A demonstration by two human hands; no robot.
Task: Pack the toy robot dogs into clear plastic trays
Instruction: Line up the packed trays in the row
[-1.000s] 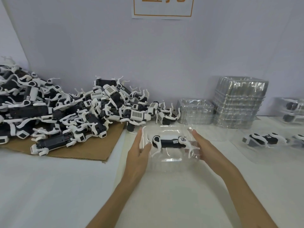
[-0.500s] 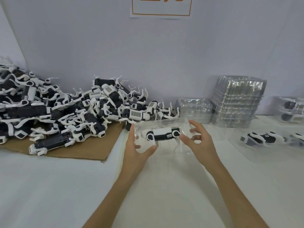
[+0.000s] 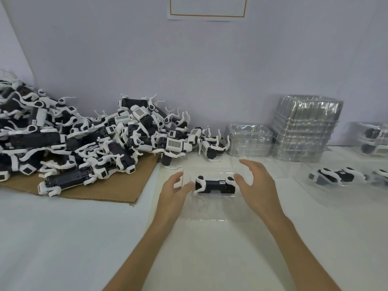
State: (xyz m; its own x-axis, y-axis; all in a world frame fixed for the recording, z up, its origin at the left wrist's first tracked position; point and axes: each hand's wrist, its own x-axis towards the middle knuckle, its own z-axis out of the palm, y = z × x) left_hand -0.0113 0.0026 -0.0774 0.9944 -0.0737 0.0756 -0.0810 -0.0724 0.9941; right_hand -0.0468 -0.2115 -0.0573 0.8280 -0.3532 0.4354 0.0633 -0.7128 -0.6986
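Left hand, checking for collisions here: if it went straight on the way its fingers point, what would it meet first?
Probably the left wall of the clear tray, just ahead of the left hand, then the toy robot dog inside it. Whether it touches the plastic now is unclear.

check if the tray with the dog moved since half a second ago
Yes. The tray with its toy dog now lies lower, nearer the person, farther from the short stack of empty trays behind it.

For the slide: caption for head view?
Left hand and right hand flank a toy robot dog in a clear tray beside the pile.
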